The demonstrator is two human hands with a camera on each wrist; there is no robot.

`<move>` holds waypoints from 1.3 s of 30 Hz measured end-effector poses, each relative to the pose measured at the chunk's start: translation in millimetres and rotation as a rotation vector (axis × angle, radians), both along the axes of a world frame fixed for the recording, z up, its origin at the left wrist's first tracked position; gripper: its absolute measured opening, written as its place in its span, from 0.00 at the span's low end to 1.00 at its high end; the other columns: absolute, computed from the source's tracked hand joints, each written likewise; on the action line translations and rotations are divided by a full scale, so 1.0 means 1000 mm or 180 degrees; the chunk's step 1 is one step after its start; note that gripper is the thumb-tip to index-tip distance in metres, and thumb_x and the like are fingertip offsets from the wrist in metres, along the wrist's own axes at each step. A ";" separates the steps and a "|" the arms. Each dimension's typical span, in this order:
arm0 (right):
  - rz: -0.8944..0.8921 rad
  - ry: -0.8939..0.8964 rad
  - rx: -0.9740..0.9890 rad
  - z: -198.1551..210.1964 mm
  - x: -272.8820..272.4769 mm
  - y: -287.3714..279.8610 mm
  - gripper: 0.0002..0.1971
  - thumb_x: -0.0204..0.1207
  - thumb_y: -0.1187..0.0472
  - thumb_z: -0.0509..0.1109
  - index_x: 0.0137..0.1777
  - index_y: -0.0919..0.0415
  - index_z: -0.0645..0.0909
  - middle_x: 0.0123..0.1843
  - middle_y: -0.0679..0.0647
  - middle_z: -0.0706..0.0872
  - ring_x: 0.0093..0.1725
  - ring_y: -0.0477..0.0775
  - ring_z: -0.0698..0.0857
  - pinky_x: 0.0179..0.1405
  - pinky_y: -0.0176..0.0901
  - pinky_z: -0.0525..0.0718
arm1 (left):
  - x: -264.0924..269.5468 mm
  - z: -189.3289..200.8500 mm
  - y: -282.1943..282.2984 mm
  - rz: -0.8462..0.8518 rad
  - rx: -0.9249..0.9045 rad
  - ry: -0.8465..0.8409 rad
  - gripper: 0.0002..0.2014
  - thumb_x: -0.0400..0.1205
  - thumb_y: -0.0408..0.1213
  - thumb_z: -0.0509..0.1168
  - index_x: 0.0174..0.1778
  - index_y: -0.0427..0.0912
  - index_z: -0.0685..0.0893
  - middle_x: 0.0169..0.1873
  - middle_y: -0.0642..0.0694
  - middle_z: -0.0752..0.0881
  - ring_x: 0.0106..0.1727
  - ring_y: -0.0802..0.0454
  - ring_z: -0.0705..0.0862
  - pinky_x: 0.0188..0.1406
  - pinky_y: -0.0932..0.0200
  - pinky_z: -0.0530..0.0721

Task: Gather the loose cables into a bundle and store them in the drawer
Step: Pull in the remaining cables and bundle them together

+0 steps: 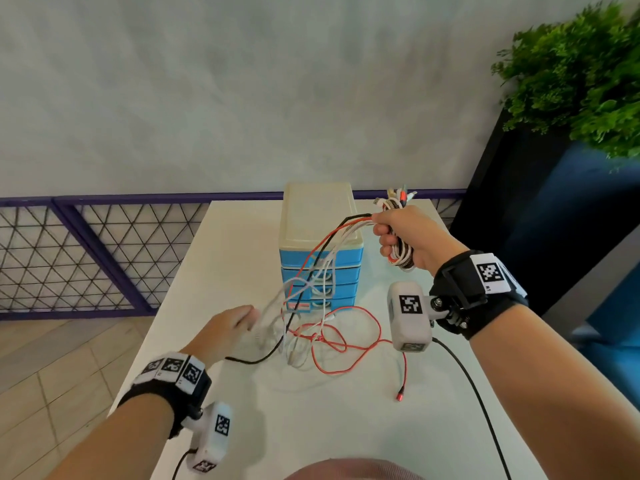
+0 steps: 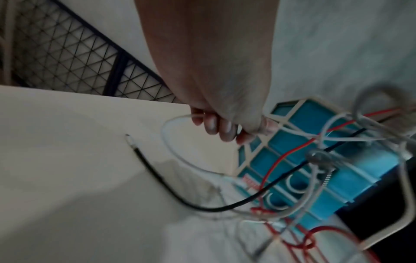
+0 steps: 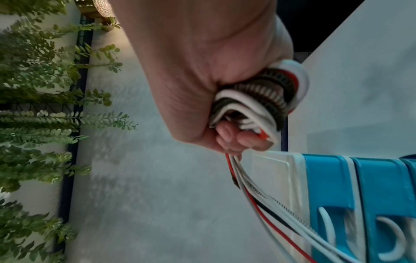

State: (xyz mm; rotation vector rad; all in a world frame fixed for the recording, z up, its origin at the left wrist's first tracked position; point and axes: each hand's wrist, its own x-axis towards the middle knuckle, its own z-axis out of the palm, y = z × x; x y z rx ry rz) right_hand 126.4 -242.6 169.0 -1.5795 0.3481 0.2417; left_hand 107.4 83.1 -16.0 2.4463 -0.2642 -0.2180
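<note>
Right hand (image 1: 405, 237) fisted round cables (image 1: 322, 327) above drawer unit (image 1: 320, 244); left hand (image 1: 228, 323) pinches white strand. White bench (image 1: 346, 427), mesh railing (image 1: 86, 254) behind, plant (image 1: 581, 74) right.

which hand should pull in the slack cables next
Left. The left hand already pinches a white cable beside the loose tangle on the table. The right hand is full, gripping the bundle raised beside the drawer unit.

A white table (image 1: 346, 427) stands before a grey wall (image 1: 242, 81), a leafy plant (image 1: 581, 74) beside it.
</note>
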 end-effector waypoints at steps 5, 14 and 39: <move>0.0122 0.0032 0.0267 0.006 0.000 -0.006 0.09 0.83 0.64 0.63 0.40 0.58 0.72 0.24 0.49 0.74 0.16 0.43 0.69 0.15 0.35 0.75 | -0.010 -0.027 0.029 -0.0271 0.0708 0.0784 0.14 0.87 0.43 0.50 0.38 0.56 0.75 0.36 0.53 0.82 0.48 0.47 0.84 0.56 0.55 0.76; 0.0914 0.0030 -0.0004 0.002 -0.001 0.026 0.13 0.82 0.64 0.62 0.35 0.58 0.70 0.25 0.50 0.71 0.17 0.43 0.67 0.16 0.36 0.72 | 0.011 0.038 -0.043 -0.0545 -0.0388 -0.0482 0.23 0.83 0.39 0.63 0.75 0.50 0.70 0.67 0.58 0.75 0.67 0.64 0.74 0.67 0.66 0.69; 0.1400 0.0112 -0.0421 -0.005 -0.004 0.035 0.11 0.80 0.63 0.65 0.35 0.58 0.73 0.31 0.56 0.71 0.20 0.47 0.68 0.20 0.39 0.73 | 0.018 0.077 -0.060 0.0367 -0.1023 -0.1693 0.16 0.88 0.39 0.51 0.69 0.41 0.75 0.61 0.49 0.79 0.63 0.60 0.76 0.64 0.75 0.68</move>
